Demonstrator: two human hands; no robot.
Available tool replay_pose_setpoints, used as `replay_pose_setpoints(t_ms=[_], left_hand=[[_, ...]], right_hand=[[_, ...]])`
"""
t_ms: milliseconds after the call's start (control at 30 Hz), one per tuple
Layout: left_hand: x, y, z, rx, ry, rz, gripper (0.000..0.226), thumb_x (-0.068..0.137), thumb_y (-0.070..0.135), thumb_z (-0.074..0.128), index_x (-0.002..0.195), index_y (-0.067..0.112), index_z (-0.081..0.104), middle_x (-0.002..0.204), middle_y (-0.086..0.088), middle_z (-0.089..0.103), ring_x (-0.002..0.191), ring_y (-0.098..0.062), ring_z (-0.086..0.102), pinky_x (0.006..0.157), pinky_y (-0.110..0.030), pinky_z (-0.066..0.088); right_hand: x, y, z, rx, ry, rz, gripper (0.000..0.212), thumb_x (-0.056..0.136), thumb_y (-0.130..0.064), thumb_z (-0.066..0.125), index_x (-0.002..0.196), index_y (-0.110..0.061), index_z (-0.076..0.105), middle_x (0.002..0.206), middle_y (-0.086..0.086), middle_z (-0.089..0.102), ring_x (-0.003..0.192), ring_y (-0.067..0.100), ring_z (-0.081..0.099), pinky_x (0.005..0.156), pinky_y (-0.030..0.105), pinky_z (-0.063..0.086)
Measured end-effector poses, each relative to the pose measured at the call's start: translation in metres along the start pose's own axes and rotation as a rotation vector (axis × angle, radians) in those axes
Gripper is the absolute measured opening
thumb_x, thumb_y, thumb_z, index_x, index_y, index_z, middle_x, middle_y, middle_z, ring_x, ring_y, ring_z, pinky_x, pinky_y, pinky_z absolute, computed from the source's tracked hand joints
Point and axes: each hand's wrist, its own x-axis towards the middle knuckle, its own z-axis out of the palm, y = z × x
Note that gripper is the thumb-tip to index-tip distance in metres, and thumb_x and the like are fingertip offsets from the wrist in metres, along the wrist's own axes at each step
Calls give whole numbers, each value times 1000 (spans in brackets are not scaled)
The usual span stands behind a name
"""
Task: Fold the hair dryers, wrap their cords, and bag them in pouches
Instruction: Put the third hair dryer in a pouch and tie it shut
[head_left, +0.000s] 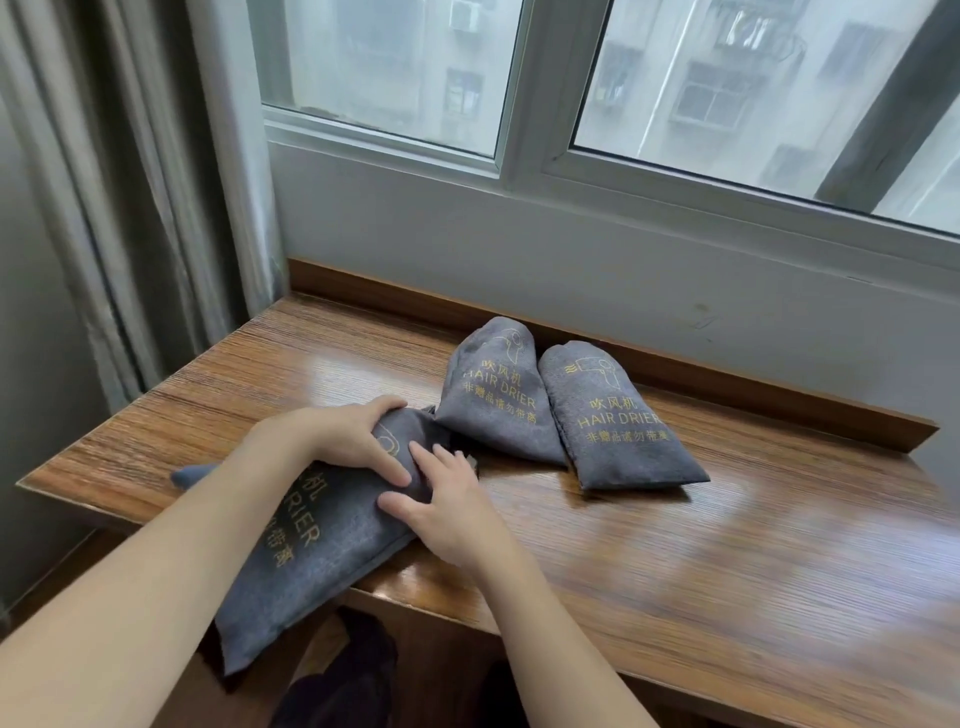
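A grey fabric pouch (306, 566) printed "HAIR DRIER" in gold lies across the near edge of the wooden table (701, 561), its bottom end hanging over the edge. My left hand (353, 436) grips its upper end, fingers curled over the fabric. My right hand (447, 504) rests against the pouch's right side with thumb and fingers on the cloth near its mouth. Two more filled grey pouches lie side by side further back: one (493, 400) in the middle and one (613, 421) to its right. No hair dryer or cord shows.
A low wooden ledge (675, 364) runs along the table's back under the white window frame (519, 150). Grey curtains (130, 208) hang at the left. Dark clothing shows below the table edge near my legs.
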Motion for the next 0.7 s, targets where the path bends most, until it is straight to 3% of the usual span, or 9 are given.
replay_pose_setpoints(t_ms=[167,300,400,500,600,700], left_hand=[[11,-11,2,-42,100,-60,119,58,65,79,152,43,9,147,-7,44,127,-27,49,104,-37,40],[24,-24,5,-152,269,-133,132,35,79,63,151,41,15,150,-11,40,131,-33,46,107,-45,40],[34,-26,16,-115,494,-230,108,56,79,62,148,37,25,144,-13,40,131,-38,43,104,-47,39],[44,-31,20,-101,742,-166,79,81,68,56,145,29,34,142,-13,39,131,-38,39,104,-48,36],[48,-50,6,-222,598,7,87,72,70,63,144,26,41,148,-10,35,138,-31,34,112,-43,28],[44,-65,-1,-306,496,160,95,59,69,67,142,28,47,157,-5,26,144,-21,26,113,-29,21]], right_hand=[[15,-21,5,-45,28,-12,66,92,-48,54,150,-23,36,155,3,37,143,30,28,118,45,24],[28,-34,16,14,-5,22,99,83,-62,61,156,-12,18,158,8,32,146,31,25,119,45,24],[35,-45,26,14,37,28,111,81,-62,66,155,-2,9,159,15,22,148,32,17,121,44,18],[44,-50,33,-5,32,10,108,87,-56,63,155,1,1,163,19,9,151,32,9,123,44,14],[56,-51,34,6,7,43,110,88,-57,61,155,1,-4,164,18,2,152,32,7,123,43,16],[73,-51,26,-18,-10,67,107,88,-58,60,155,0,-1,164,17,5,150,33,14,121,45,22]])
